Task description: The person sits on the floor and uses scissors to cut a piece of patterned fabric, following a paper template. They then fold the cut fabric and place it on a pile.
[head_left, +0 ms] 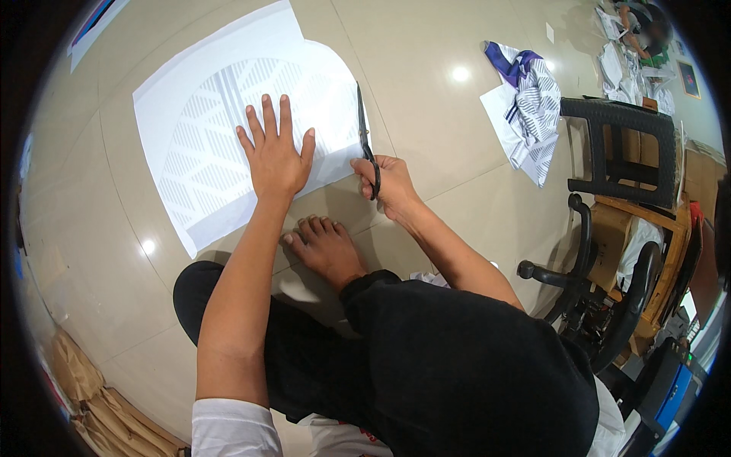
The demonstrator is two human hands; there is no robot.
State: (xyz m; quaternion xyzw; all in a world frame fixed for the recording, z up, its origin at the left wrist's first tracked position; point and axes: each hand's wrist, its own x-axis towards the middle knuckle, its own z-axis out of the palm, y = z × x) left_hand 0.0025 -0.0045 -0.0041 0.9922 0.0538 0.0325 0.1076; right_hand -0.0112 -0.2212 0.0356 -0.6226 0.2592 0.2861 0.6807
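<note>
A white paper sheet [198, 84] with striped fabric showing through lies on the tiled floor in front of me. My left hand [272, 156] presses flat on it, fingers spread. My right hand [384, 183] grips black scissors [363, 129] whose blades point away from me along the sheet's curved right edge. My bare foot [326, 245] rests on the floor just below the sheet, between my arms.
A striped blue-and-white cloth [529, 99] on white paper lies to the right. A black office chair [601, 289] and a black plastic stool [620, 145] stand at the right. Brown paper [91, 404] is piled at the lower left. Another person [643, 30] sits far back right.
</note>
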